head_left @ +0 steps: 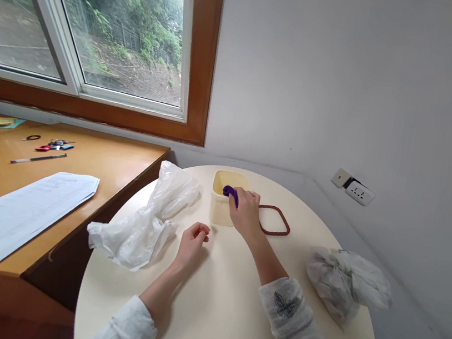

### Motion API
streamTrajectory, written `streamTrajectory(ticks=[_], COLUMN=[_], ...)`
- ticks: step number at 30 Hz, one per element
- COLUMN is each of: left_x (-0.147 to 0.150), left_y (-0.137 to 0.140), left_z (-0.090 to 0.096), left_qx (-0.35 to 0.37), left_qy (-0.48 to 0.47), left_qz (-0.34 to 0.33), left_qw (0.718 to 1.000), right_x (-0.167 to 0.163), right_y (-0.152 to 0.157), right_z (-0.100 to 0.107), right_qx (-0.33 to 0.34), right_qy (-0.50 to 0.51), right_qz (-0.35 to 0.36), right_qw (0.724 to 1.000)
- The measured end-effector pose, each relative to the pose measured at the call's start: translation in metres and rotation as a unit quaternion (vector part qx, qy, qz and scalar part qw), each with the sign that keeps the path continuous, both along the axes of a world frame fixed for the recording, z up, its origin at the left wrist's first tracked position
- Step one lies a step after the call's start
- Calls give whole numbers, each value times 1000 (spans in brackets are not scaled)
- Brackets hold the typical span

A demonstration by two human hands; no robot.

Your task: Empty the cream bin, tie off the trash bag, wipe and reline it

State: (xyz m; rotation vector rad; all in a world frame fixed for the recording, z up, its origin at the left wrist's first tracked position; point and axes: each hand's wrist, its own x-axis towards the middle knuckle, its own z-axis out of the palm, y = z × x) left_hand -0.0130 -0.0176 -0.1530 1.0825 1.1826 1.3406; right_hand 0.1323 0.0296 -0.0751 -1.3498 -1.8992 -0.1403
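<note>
Where fingers (242, 199) pinch: small purple lump (231, 193), perhaps cloth.

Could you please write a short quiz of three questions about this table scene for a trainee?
1. True or false: the right hand holds a purple thing at the rim of the yellow box.
2. What lies on the round table just right of the box? A) red-brown ring B) keys C) pen
3. Fill in: the left hand is loosely curled on the table beside a white plastic ____.

Key: 1 true; 2 A, the ring; 3 bag.
</note>
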Motion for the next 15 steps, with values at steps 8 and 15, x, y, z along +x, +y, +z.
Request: streamTrajectory(ticks=[8,15], left_x=[4,5], left_y=[-1,-8], left_z=[10,20], left_qx=[-125,-144], left_qy=[-224,-365], left_qz=[-56,-212], left_qw=[965,895], right_x=[12,14], right_y=[-42,-70], right_z=[-30,-55], right_qx=[60,28], right_qy=[-27,-87], right_qz=[43,100], right_qw=[997,991])
